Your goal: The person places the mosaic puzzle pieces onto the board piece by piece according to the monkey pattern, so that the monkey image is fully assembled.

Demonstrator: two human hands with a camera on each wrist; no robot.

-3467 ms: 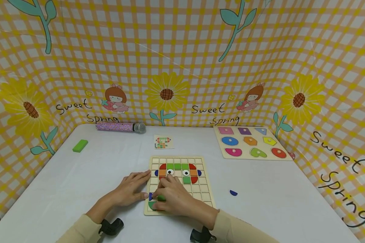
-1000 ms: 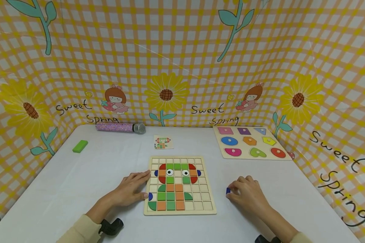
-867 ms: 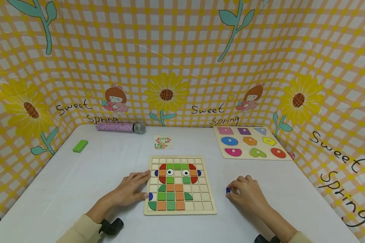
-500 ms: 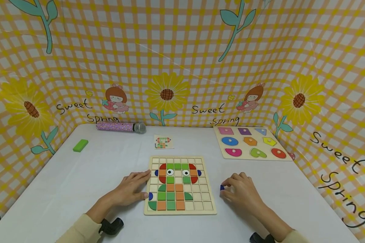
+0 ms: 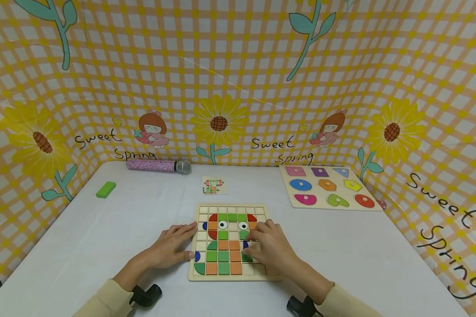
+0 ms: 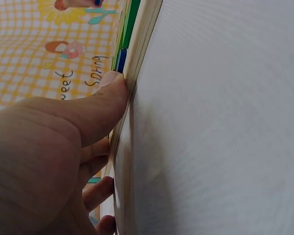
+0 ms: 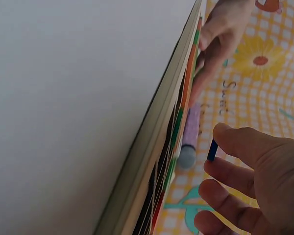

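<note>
A wooden grid board (image 5: 203,210) lies mid-table, partly filled with coloured tiles forming an animal figure with two round eyes. My right hand (image 5: 271,246) is over the board's right part, pinching a small dark-blue half-round tile (image 5: 245,243) between thumb and index finger. In the right wrist view, that blue tile (image 7: 212,149) is held above the board's surface. Beneath the hand sits a green quarter-round tile (image 5: 247,258), partly covered. My left hand (image 5: 166,246) rests on the table, thumb and fingertips touching the board's left edge. Another blue half-round tile (image 5: 197,256) lies in the grid near that thumb.
Behind the board lies a picture card (image 5: 215,185) of a similar figure. A glittery microphone (image 5: 158,166) and a green block (image 5: 105,189) are back left. At the back right lies a shape puzzle board (image 5: 307,189). Patterned cloth (image 5: 238,66) walls the table's back and sides.
My right hand left the board's lower left, picked up the blue half-round tile from the table at right, and carried it left over the board. My left hand stayed put.
</note>
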